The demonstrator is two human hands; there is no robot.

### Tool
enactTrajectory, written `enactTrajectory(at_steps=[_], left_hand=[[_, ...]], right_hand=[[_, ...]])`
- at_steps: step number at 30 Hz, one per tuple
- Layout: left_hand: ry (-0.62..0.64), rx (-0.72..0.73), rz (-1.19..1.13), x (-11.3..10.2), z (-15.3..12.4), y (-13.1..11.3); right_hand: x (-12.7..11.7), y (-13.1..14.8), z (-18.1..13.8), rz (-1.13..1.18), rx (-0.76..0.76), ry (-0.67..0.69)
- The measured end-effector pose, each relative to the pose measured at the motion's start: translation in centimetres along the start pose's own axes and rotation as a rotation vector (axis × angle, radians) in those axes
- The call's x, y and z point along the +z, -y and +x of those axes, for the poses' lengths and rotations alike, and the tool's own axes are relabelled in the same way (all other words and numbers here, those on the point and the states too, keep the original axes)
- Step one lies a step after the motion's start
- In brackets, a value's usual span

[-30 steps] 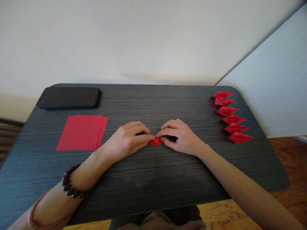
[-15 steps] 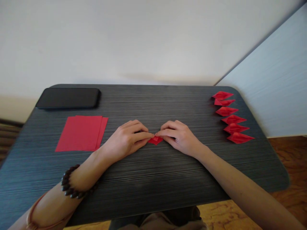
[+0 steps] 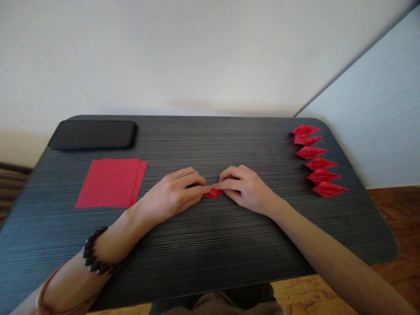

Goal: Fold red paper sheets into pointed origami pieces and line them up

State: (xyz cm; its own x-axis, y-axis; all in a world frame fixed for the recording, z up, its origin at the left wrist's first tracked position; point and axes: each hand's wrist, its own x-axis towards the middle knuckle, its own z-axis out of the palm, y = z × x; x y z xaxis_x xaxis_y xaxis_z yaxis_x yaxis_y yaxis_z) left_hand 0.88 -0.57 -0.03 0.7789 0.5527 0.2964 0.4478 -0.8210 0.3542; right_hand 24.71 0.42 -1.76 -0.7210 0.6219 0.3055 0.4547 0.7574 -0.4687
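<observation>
A small piece of folded red paper (image 3: 214,193) lies at the middle of the dark table, between my two hands. My left hand (image 3: 179,188) grips its left side, with the fingers bent and the fingertips near the paper's top middle. From the other side, my right hand (image 3: 246,187) pinches the right part of the paper between thumb and fingers. Only the lower front of the folds shows; the fingers cover both ends.
On the left lies a stack of flat red paper squares (image 3: 110,183), with a black phone (image 3: 93,134) behind it. A column of several folded red paper shapes (image 3: 320,164) runs along the right side. A wall (image 3: 197,57) stands behind the table (image 3: 203,253).
My left fingertips have slid slightly right along the paper's top, covering more of it. My right hand stays almost where it was.
</observation>
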Motion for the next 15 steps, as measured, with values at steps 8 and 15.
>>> enactTrajectory(at_steps=[8,15], left_hand=[[0.017,-0.008,-0.011,0.03,-0.20,0.05],[0.020,0.008,-0.020,-0.13,-0.04,0.14]], right_hand=[[0.06,0.30,-0.21,-0.089,-0.042,-0.011],[-0.11,0.47,-0.20,-0.145,-0.112,-0.026]])
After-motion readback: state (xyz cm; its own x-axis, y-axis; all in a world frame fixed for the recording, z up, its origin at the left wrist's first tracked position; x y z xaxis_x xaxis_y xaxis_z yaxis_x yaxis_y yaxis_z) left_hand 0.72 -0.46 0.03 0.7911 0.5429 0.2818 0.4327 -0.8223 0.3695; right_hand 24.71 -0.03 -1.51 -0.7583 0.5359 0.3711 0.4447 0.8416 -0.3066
